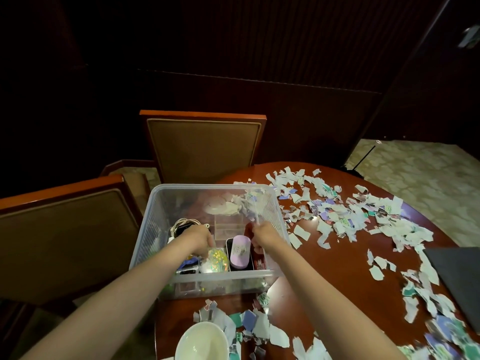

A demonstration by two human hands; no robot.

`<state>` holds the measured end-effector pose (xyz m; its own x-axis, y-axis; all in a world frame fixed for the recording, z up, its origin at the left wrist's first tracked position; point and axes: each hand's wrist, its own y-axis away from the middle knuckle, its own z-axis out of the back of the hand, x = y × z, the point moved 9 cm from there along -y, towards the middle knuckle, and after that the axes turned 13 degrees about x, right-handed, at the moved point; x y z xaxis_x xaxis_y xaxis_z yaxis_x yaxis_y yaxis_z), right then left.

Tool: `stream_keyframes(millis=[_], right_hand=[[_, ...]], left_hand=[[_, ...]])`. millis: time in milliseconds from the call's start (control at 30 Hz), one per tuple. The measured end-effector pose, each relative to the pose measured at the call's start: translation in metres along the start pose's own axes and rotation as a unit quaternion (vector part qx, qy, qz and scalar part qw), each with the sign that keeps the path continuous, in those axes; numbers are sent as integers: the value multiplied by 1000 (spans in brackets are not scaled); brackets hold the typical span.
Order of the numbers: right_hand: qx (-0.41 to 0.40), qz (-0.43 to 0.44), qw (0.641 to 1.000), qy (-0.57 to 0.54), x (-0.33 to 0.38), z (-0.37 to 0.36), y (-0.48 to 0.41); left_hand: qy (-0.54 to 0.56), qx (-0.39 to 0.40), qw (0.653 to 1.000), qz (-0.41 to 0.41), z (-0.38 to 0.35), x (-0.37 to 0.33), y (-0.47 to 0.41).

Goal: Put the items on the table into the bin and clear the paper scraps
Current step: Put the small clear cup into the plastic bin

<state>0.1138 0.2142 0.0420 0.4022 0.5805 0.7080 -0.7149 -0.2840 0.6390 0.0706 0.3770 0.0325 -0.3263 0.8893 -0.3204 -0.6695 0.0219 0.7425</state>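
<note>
Grip state unclear: left hand (pixel 199 239), right hand (pixel 262 236) inside bin (pixel 197 186), fingers hidden.

The room was dim, closed in at the back by a dark wood-panelled wall (pixel 233 48) with a thin horizontal rail across it. Two wooden chairs with brown padded backs stood close to the round, reddish-brown polished table (pixel 337 268): one chair (pixel 202 144) at its far side, the other chair (pixel 65 229) to the left. Right of the panelling lay a pale, mottled floor (pixel 415 172), where a thin black rod (pixel 363 158) leaned. A small glare (pixel 313 218) shone on the tabletop.
</note>
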Motion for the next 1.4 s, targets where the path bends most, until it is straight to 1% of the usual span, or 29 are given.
stream_keyframes(millis=[33, 100, 167, 233, 300, 400, 467, 567, 700, 733, 833, 900, 1000, 1067, 1133, 1233, 1300, 1400], right_hand=[[8, -1, 1000, 19, 0, -1, -1], [21, -9, 994, 110, 2, -3, -1], [17, -16, 978, 206, 4, -5, 4], [14, -23, 963, 269, 5, -6, 8], [11, -28, 968, 251, 4, -7, 7], [22, -41, 990, 131, 0, -6, 4], [38, -53, 994, 92, -2, -9, 9], [56, -47, 993, 90, 0, -13, 15], [34, -37, 994, 95, 5, -11, 22], [30, -29, 993, 108, 8, -11, 25], [-10, -11, 977, 211, 18, -7, 37], [-13, 4, 974, 228, 19, -5, 38], [-13, 15, 972, 233, 18, -2, 41], [-9, -7, 964, 264, 14, -4, 41], [-9, -51, 949, 310, 8, -6, 42], [31, -100, 920, 377, 2, -14, 40], [60, -116, 914, 384, -2, -19, 37], [71, -134, 907, 394, -6, -20, 38]], left_hand=[[8, 1, 1000, -4, 0, -1, -1], [25, 8, 1000, -11, -2, 0, -2], [41, 14, 999, -15, -2, 2, -2], [64, 18, 998, -23, -1, 2, -2], [100, 28, 994, -27, -1, 3, -2], [144, 40, 988, -33, -3, -1, -2], [160, 46, 985, -45, -6, -9, -2], [170, 56, 982, -63, -9, -25, -5], [208, 63, 972, -84, -11, -42, -6], [205, 61, 973, -83, -11, -43, -6], [182, 69, 979, -64, -9, -36, -6], [172, 86, 980, -41, -10, -24, -7], [199, 98, 975, -16, -10, -6, -4], [208, 89, 974, -10, -7, 0, -2], [205, 94, 974, -10, -8, 0, 2], [212, 99, 972, -24, -10, -6, 10], [230, 98, 967, -39, -10, -11, 17], [246, 90, 963, -59, -8, -18, 27]])
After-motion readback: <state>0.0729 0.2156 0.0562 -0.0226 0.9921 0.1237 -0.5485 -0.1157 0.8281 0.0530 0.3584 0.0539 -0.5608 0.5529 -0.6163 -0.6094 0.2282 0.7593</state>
